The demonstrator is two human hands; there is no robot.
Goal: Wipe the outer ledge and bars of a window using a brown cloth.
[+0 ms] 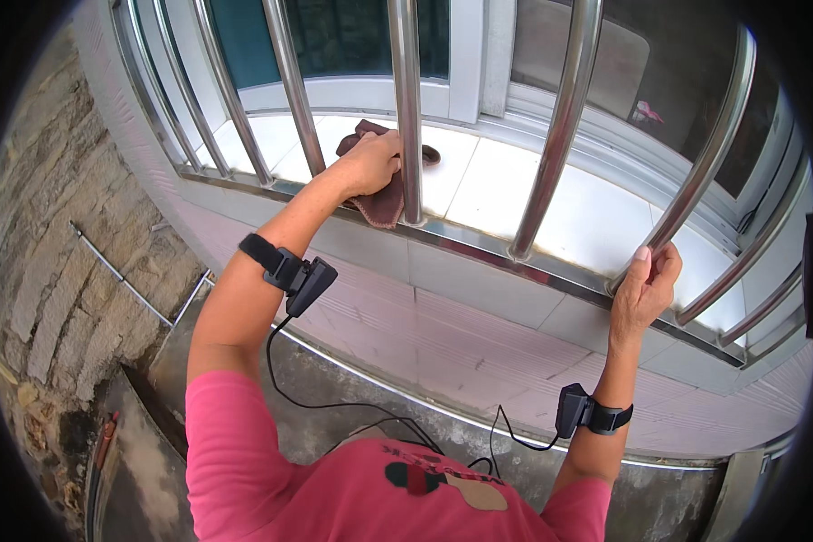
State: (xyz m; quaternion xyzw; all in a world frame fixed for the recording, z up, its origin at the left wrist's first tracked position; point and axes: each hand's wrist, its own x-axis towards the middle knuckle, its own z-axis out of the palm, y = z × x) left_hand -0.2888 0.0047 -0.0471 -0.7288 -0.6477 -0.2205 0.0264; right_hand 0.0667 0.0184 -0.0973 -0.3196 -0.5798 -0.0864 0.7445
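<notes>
My left hand grips a brown cloth with a stitched edge, right against an upright stainless steel bar of the window grille. One corner of the cloth hangs over the bottom rail, and another part shows past the bar above the white tiled sill. Further right, my right hand is wrapped around the foot of another steel bar, its thumb in front. Some fingers of each hand are hidden.
Behind the grille are sliding window panes in white frames. Below it runs a pink tiled wall. A rough stone wall with a thin pipe stands left. Black cables hang from both wrist straps over the concrete floor.
</notes>
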